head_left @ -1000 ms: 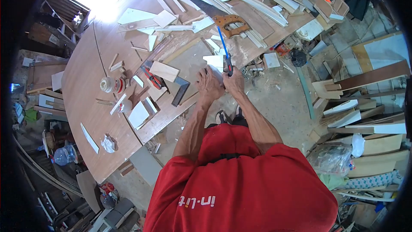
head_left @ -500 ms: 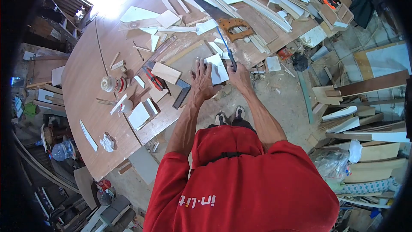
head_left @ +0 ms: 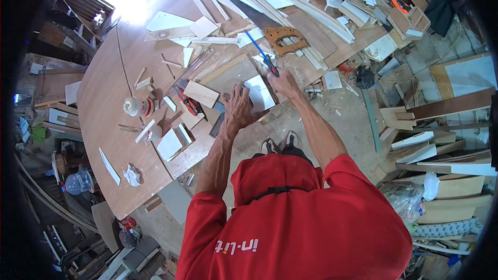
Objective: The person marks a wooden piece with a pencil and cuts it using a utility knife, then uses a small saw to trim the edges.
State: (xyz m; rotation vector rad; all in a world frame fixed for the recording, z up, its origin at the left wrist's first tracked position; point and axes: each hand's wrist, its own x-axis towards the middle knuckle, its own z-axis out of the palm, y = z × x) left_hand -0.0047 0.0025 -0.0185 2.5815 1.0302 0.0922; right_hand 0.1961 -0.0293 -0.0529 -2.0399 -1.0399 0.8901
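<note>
My left hand has bent fingers at the left edge of a small white board, with the thumb by its near edge. A thin line runs across the board's white face. My right hand is closed round the dark and red handle of a mini hacksaw. Its narrow blue blade points away to the upper left, above the table and off the board. A dark L-shaped square lies left of my left hand, partly hidden by it. A pale wood block sits beside it.
A wood-handled saw lies beyond my right hand. Red-handled pliers, a white jar and white offcuts are on the table. Wood scraps pile at the far right.
My right hand has moved slightly left and away, and the hacksaw's blade has swung left. My left hand's fingers have bent from a flatter spread. The white board has turned slightly.
</note>
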